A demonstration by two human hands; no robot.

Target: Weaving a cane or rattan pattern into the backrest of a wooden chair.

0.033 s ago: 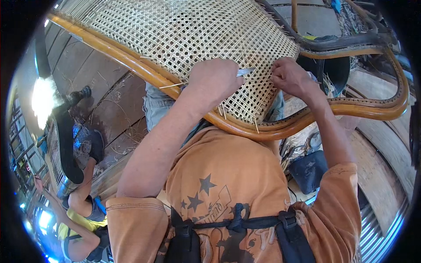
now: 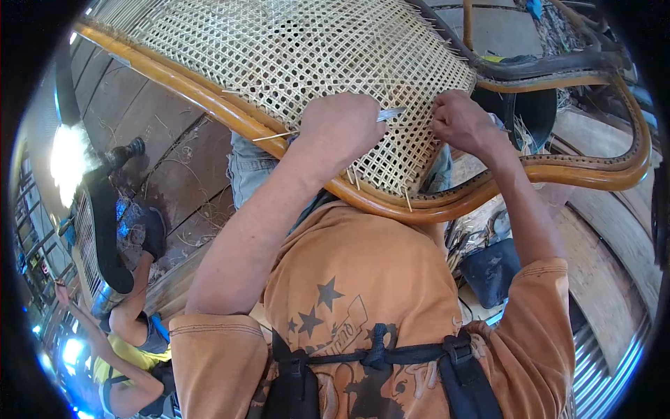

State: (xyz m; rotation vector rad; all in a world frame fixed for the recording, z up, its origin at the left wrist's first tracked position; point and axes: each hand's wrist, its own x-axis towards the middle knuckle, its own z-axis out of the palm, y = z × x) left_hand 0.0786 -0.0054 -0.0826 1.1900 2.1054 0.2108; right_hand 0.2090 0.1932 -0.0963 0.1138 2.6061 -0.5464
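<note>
My left hand [image 2: 342, 131] is closed around a thin, flat metal tool with a pointed tip [image 2: 392, 113], which sticks out past the thumb over the woven cane panel [image 2: 307, 52]. To its right, my right hand [image 2: 466, 126] is closed in a pinch at the panel's right edge. What its fingertips hold, if anything, is hidden. The panel lies within a curved, varnished wooden frame [image 2: 188, 94] resting across my lap. Loose cane ends poke out along the near side, and one pale strand [image 2: 276, 136] crosses the frame by my left wrist.
The bare right curve of the frame [image 2: 593, 174] has a row of small holes. Another dark wooden furniture piece [image 2: 77, 174] stands at the left. A person in a yellow top [image 2: 132, 356] sits at lower left. Cane scraps [image 2: 185, 153] litter the plank floor; a dark container [image 2: 492, 272] is at right.
</note>
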